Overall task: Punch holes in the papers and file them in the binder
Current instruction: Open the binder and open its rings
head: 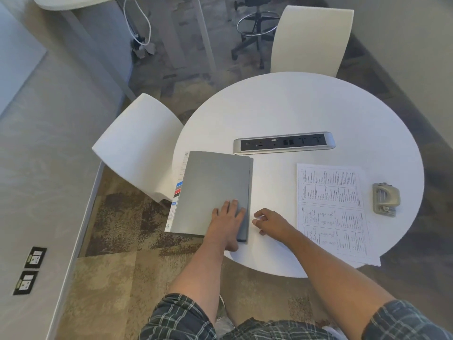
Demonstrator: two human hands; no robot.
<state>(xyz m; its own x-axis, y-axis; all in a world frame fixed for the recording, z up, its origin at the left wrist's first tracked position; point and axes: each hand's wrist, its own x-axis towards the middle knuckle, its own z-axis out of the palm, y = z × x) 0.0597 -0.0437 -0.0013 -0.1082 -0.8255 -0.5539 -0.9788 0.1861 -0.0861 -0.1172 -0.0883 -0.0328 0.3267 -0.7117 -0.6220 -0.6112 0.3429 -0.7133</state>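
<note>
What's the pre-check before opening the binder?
1. Binder closed, flat on table: ok.
2. Left hand on cover near spine: ok.
3. Right hand free, beside spine, holding nothing: ok.
4. Papers clear of the binder's swing: cannot tell.
5. Papers punched: cannot tell.
6. Punch within reach, right of papers: ok.

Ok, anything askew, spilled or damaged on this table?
Nothing spilled or damaged. The grey binder overhangs the round table's left edge, and the printed papers poke past the near edge. The hole punch sits upright beside them.
</note>
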